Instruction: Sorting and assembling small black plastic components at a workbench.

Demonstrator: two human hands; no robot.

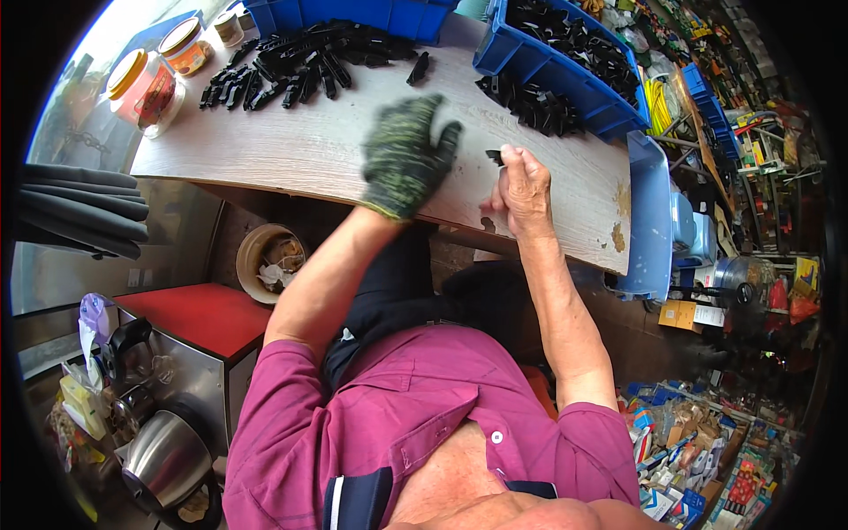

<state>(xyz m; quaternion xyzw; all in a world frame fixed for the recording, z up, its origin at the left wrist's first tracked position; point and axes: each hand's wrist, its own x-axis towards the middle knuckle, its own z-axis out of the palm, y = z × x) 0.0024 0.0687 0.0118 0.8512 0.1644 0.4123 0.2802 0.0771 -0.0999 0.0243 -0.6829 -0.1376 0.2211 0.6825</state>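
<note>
Overall, the room is looking crowded, with packaged goods filling the right side and a red-topped cabinet standing at lower left. Pale and wood-grained, the tabletop is showing worn brown patches near its right edge, where a light-blue plastic tub is leaning. At the back, one blue bin is hiding its inside from view, while a second blue bin at right is holding a great many black parts. Judging by how things are lying, the work is somewhere in the middle: a broad left heap is spreading loose across the wood and a smaller right heap is sitting against the second bin, so plenty of parts are lying outside the bins. Which ones are finished and which are waiting, I cannot tell. Lidded jars are standing at the table's left end. Over the front of the table, the left hand, wearing a dark green patterned glove, is blurring, its thumb standing apart from the fingers; it is appearing empty. The bare right hand is pinching a small black piece between thumb and forefinger, and that piece is poking out leftward above the tabletop, well apart from the left heap.
</note>
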